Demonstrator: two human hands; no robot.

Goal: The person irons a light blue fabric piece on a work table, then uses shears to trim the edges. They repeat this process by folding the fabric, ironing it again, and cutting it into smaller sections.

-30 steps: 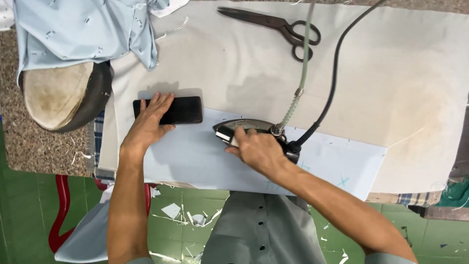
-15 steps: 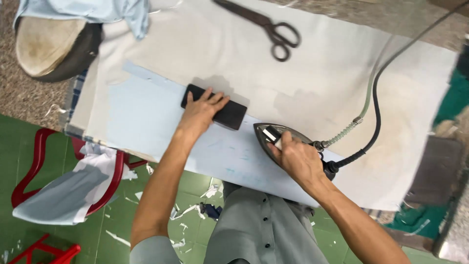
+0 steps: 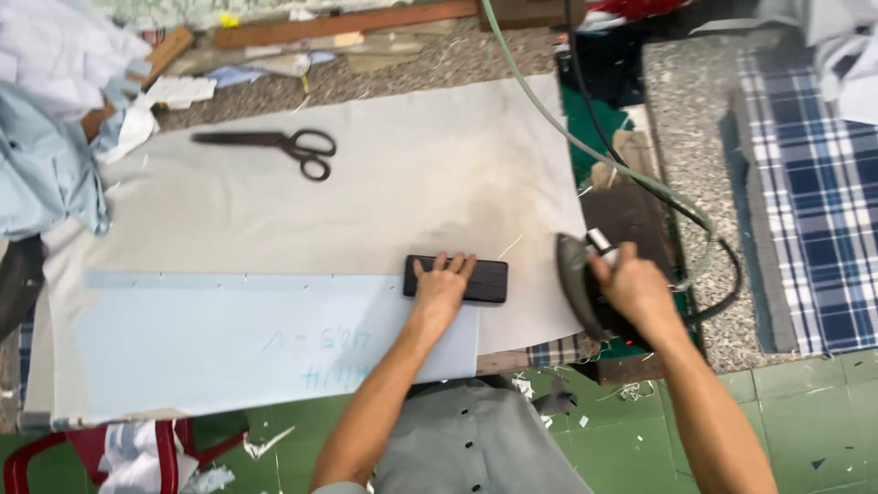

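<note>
Our left hand lies flat, fingers spread, on a dark rectangular block that sits at the upper right corner of the pale blue fabric piece. The block rests across the fabric's folded top edge, pinning it to the grey pressing cloth that covers the surface. Our right hand is wrapped tight around the handle of the iron, which stands off the right edge of the pressing cloth, tilted with its soleplate facing left toward the block. A pale green hose and a black cord trail from the iron up and away to the far side.

We judge the step in hand to be the pause between pressing passes: the iron is clear of the cloth, and the block is holding the end of the fold. The blue piece stretches left from the block, its folded strip running along the top edge, with faint chalk marks near its lower middle.

Any next pass calls for the iron to come down flat on the fold without catching the hose on the cloth's corner, and for the left hand to stay clear of the hot soleplate, since block and iron are near each other.

Dark scissors lie well apart at the far left of the cloth, beside heaped light blue garments.
</note>
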